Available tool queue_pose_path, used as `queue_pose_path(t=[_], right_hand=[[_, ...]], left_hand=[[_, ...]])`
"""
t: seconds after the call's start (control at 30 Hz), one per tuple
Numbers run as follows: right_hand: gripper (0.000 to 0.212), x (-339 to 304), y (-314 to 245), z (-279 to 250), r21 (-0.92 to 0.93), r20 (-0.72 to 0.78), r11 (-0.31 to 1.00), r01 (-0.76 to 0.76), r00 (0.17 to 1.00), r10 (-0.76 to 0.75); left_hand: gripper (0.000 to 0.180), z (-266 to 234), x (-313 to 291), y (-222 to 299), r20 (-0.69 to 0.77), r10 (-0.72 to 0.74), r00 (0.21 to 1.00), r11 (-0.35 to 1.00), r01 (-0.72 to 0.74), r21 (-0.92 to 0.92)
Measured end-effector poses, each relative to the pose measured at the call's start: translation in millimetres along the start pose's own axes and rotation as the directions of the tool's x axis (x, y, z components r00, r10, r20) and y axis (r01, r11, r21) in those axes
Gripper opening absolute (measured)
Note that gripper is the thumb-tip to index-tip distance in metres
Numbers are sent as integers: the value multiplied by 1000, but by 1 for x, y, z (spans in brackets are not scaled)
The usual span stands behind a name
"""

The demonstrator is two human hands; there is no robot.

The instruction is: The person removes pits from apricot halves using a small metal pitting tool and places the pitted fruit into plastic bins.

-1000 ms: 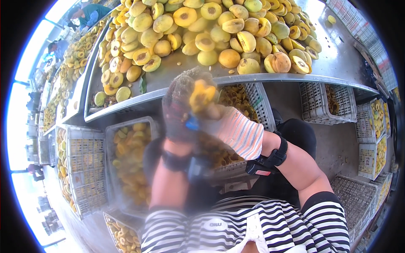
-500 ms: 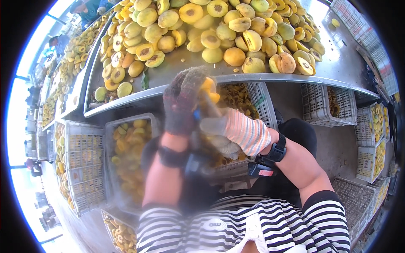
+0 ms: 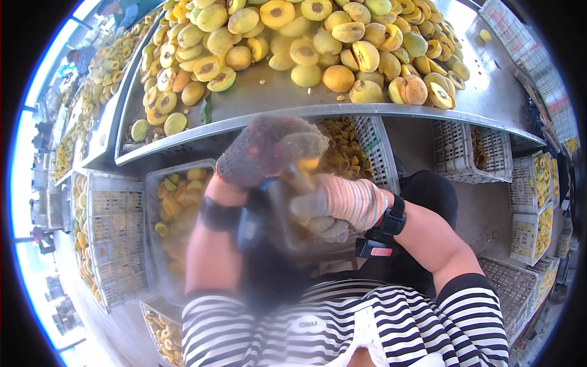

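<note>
Above the crates, my left hand (image 3: 272, 151), in a dark soiled glove, curls its fingers around a yellow peach piece (image 3: 309, 164), mostly hidden by the glove. Just below and to the right, my right hand (image 3: 345, 205) wears an orange-and-grey striped glove and is closed around a slim tool (image 3: 298, 181). The tool reaches up to the peach; blur hides its exact shape. Beyond both hands, a heap of halved yellow peaches (image 3: 351, 37), several with dark pit cavities, lies on a metal table (image 3: 257, 98).
Beneath the table edge, a crate (image 3: 378, 153) holds pitted peach pieces. At my left stand a tub (image 3: 150, 214) of yellow peach halves and a white slatted crate (image 3: 119, 238). More crates (image 3: 471, 153) line the right side. A person (image 3: 116, 12) is at the far left.
My left hand has moved down and turned, its fingers now folding over the peach from above. My right hand has shifted slightly lower. The peach shows less than before.
</note>
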State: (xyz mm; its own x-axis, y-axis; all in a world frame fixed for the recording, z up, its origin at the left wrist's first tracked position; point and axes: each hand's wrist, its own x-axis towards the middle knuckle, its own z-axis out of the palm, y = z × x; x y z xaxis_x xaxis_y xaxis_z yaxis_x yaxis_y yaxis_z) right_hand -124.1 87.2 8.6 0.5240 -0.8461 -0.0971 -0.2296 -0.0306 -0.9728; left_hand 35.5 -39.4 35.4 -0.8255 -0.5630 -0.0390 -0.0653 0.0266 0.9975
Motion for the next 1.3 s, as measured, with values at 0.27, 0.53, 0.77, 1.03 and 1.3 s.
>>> queue_pose_path(t=[0.27,0.53,0.77,1.03,1.3], right_hand=[[20,-12,-7,-18,673,313,563,-481,874,373],[24,-33,-6,-32,455,77,762,-462,872,483],[27,-7,24,-23,-2,-102,965,-261,960,259],[34,4,-4,-31,-710,-171,558,-430,874,455],[36,4,8,-34,-719,-163,643,-264,963,213]], left_hand=[[43,6,-10,-35,36,320,947,946,-318,-69],[38,-31,-109,-9,-660,-8,751,999,26,18],[38,13,-111,38,-549,299,780,793,117,598],[27,-32,-16,-25,-303,19,953,741,-217,-636],[56,-227,-42,-56,-750,-12,661,17,750,661]])
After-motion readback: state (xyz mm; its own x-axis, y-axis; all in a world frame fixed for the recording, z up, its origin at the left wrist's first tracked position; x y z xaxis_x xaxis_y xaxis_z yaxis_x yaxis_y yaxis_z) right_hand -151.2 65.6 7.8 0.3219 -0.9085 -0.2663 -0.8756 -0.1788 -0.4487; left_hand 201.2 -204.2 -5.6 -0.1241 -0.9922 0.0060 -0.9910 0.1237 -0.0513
